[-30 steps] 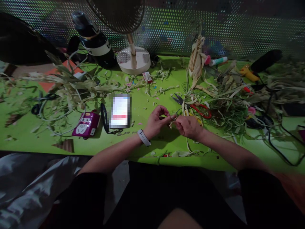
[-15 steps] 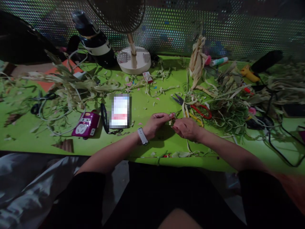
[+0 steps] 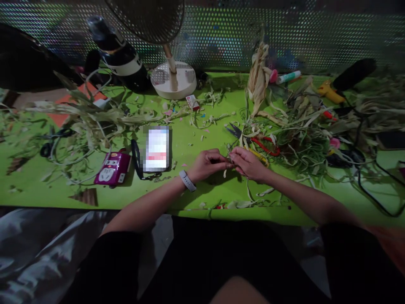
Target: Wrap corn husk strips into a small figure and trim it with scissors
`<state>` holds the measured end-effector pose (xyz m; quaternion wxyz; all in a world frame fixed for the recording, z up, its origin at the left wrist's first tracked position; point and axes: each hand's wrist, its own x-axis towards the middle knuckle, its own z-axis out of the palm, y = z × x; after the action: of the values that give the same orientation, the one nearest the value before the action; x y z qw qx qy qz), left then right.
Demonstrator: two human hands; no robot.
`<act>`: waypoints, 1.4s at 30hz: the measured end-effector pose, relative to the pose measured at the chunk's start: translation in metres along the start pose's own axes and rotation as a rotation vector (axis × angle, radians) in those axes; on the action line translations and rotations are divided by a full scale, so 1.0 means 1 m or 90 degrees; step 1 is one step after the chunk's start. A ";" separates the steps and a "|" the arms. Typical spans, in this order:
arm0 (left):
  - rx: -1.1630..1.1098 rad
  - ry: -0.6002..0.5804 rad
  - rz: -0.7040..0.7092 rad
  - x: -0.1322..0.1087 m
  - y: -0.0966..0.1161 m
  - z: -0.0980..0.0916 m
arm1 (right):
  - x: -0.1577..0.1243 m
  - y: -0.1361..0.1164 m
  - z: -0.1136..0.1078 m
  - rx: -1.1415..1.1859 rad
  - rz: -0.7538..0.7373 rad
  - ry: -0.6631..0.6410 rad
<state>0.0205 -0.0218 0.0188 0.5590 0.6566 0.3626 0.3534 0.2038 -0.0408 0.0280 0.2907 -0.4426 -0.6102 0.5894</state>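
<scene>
From here, a pale scrap (image 3: pixel 225 173) pokes out near frame centre, between left hand (image 3: pixel 207 165) and right hand (image 3: pixel 248 164), both pinching it.

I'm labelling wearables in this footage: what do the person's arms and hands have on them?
Both the left hand and the right hand are ungloved. A pale whitish-grey band circles the left wrist; the right wrist is bare. Black short sleeves leave both forearms uncovered.

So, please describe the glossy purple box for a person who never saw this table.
On the green table, find the bright rectangular screen left of the left hand. Further left lies the box; its round white panel distinguishes it from the curved black object beside it.
</scene>
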 end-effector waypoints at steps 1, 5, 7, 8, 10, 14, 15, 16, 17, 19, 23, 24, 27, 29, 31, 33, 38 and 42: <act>0.011 -0.014 0.007 -0.001 0.001 0.000 | 0.001 0.000 -0.002 -0.034 -0.018 -0.011; -0.015 -0.018 -0.008 -0.003 0.005 0.002 | 0.001 -0.002 -0.005 -0.207 -0.117 0.002; -0.054 -0.014 -0.037 -0.003 0.008 0.003 | 0.000 -0.004 -0.005 -0.252 -0.133 0.016; -0.076 -0.018 -0.055 -0.003 0.008 0.004 | 0.000 -0.005 -0.005 -0.258 -0.137 0.024; -0.121 -0.025 -0.095 -0.003 0.009 0.004 | -0.001 -0.006 -0.005 -0.245 -0.136 0.040; -0.170 0.058 -0.151 -0.002 0.007 0.002 | -0.002 -0.007 -0.009 -0.225 -0.124 0.059; -0.175 0.089 -0.157 -0.001 0.007 0.001 | -0.003 -0.007 -0.010 -0.232 -0.122 0.059; -0.182 0.118 -0.161 -0.001 0.007 0.001 | -0.003 -0.007 -0.011 -0.236 -0.120 0.057; -0.195 0.139 -0.168 -0.001 0.008 0.000 | -0.003 -0.007 -0.012 -0.238 -0.118 0.053; -0.234 0.164 -0.189 0.000 0.008 -0.001 | -0.003 -0.006 -0.013 -0.232 -0.115 0.040; -0.316 0.203 -0.237 0.002 0.006 -0.002 | -0.002 -0.004 -0.012 -0.217 -0.105 0.027; -0.319 0.224 -0.233 0.002 0.005 -0.002 | -0.001 -0.003 -0.012 -0.217 -0.108 0.028; -0.252 0.279 -0.164 0.003 0.005 -0.002 | -0.001 0.000 -0.010 -0.232 -0.121 0.025; -0.201 0.299 -0.114 0.003 0.006 -0.003 | -0.001 0.001 -0.010 -0.255 -0.125 0.032; -0.199 0.314 -0.102 0.004 0.008 -0.004 | -0.001 0.001 -0.012 -0.290 -0.128 0.043; -0.225 0.323 -0.115 0.005 0.008 -0.006 | 0.000 0.001 -0.014 -0.334 -0.143 0.056; -0.263 0.337 -0.137 0.007 0.001 -0.008 | 0.003 0.001 -0.020 -0.387 -0.180 0.038; -0.307 0.325 -0.141 0.008 -0.003 -0.013 | 0.003 0.001 -0.022 -0.361 -0.154 0.039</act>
<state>0.0131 -0.0084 0.0183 0.6244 0.3533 0.4653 0.5185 0.2218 -0.0278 0.0292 0.2420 -0.4480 -0.7893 0.3431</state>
